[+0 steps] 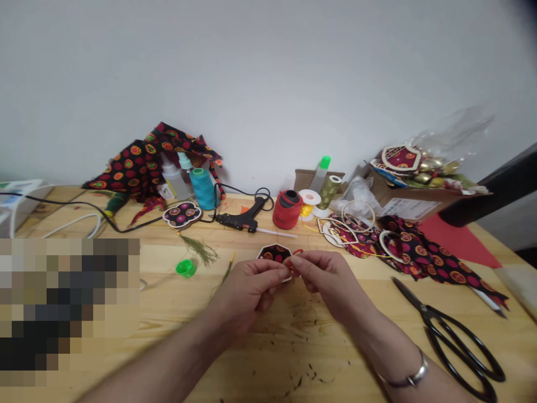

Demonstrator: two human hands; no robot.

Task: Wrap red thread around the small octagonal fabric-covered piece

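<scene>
My left hand (251, 288) and my right hand (329, 271) meet over the middle of the table, both closed in a pinch with fingertips touching or nearly so. A short loop of red cord (299, 252) pokes out at my right fingertips. Whatever sits between the left fingers is too small and covered to make out. Just behind the hands lies an octagonal ornament (274, 251) with patterned dark fabric inside a pale wooden rim, partly hidden by the fingers. A spool of red thread (287, 210) stands beyond it.
Black scissors (445, 336) lie at the right. Behind are a glue gun (243, 217), a teal thread cone (202, 189), a flower-shaped tasselled ornament (182, 214) and a cardboard box (403, 196). A green cap (185, 268) sits left of the hands; dark scraps dot the front.
</scene>
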